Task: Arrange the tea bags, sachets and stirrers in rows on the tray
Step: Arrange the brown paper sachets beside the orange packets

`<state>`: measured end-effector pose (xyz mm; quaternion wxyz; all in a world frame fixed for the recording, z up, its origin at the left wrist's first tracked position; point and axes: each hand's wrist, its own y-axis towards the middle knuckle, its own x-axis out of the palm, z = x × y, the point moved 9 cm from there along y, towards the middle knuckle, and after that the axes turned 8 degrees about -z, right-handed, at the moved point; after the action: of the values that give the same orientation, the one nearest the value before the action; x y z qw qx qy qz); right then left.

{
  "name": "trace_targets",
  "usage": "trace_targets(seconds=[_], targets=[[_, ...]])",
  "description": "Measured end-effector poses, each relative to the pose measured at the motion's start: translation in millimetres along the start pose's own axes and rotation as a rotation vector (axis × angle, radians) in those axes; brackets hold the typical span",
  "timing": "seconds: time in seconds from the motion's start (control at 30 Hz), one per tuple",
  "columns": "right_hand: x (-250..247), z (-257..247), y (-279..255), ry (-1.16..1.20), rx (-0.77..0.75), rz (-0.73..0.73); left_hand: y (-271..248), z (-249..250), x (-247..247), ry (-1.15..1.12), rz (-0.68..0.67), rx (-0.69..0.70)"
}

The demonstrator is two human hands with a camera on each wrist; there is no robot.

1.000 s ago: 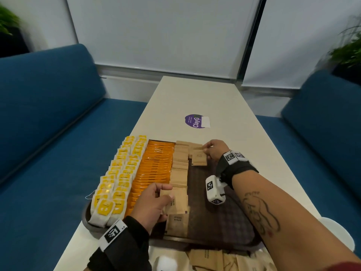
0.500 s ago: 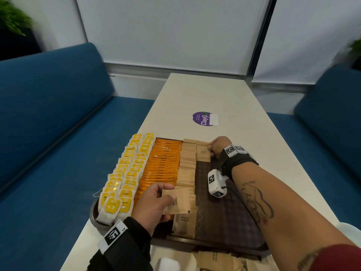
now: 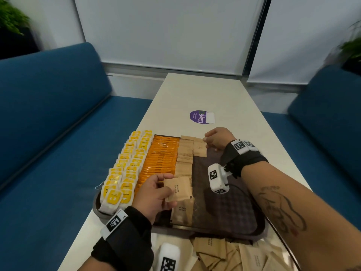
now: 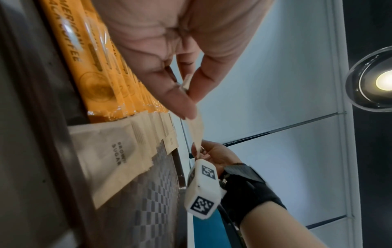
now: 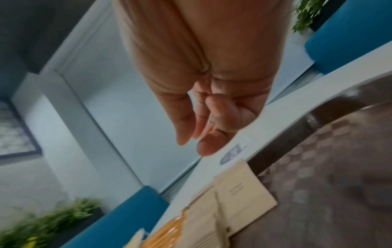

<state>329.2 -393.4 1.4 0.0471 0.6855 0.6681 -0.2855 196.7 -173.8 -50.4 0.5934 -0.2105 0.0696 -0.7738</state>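
A dark tray [image 3: 230,218] holds rows of yellow tea bags [image 3: 127,169], orange coffee sachets [image 3: 160,159] and brown sugar sachets [image 3: 184,161]. My left hand [image 3: 154,192] pinches a small stack of brown sugar sachets [image 3: 177,189] over the tray's near end; the left wrist view shows that stack [image 4: 196,129] edge-on between thumb and fingers. At the far end my right hand [image 3: 210,140] hovers with relaxed fingers, holding nothing, just right of a single sachet [image 3: 199,148] that starts a second brown row. The right wrist view shows that sachet [image 5: 244,188] lying below the fingertips [image 5: 182,141].
Loose brown sachets [image 3: 234,255] lie in a heap on the table in front of the tray. A purple sticker [image 3: 200,116] marks the white table [image 3: 205,94] beyond. Blue sofas [image 3: 48,133] flank both sides. The tray's right half shows bare checkered mat.
My right hand laid its brown sachet at the far end beside the first brown row, let go and drew slightly right. The left hand kept holding its stack.
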Motion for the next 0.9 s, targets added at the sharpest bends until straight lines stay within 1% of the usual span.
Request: trace_targets(seconds=[0.07, 0.1, 0.2, 0.23, 0.27, 0.33, 0.5, 0.6, 0.67, 0.7, 0.77, 0.83, 0.9], targets=[[14, -5, -25, -0.023, -0.044, -0.105, -2, 1, 2, -0.037, -0.001, 0.008], [23, -6, -38, -0.043, -0.059, -0.179, -3, 1, 3, -0.042, 0.002, 0.011], [53, -8, -78, -0.173, -0.116, -0.415, -7, 4, 6, 0.027, 0.005, 0.049], [61, -8, -91, -0.207, -0.139, -0.471, -9, 6, 7, 0.064, 0.004, 0.068], [68, -7, -101, -0.238, -0.159, -0.508, -10, 7, 7, 0.1, 0.005, 0.081], [76, -5, -116, -0.3, -0.186, -0.529, -13, 10, 9, 0.157, 0.005, 0.101], [86, 2, -126, -0.348, -0.182, -0.527, -18, 15, 12, 0.212, 0.01, 0.129], [87, 3, -126, -0.337, -0.159, -0.548, -19, 18, 14, 0.25, 0.008, 0.14], [82, 2, -120, -0.312, -0.134, -0.522, -18, 19, 12, 0.248, 0.003, 0.134], [76, 1, -113, -0.291, -0.123, -0.479, -18, 18, 10, 0.242, 0.004, 0.124], [55, 4, -94, -0.205, -0.083, -0.339, -16, 16, 3, 0.258, 0.011, 0.1], [30, 15, -72, -0.052, 0.001, -0.188, -14, 11, -3, 0.323, 0.007, 0.069], [13, 29, -56, 0.068, 0.119, -0.079, -13, 4, -9, 0.405, 0.003, 0.04]])
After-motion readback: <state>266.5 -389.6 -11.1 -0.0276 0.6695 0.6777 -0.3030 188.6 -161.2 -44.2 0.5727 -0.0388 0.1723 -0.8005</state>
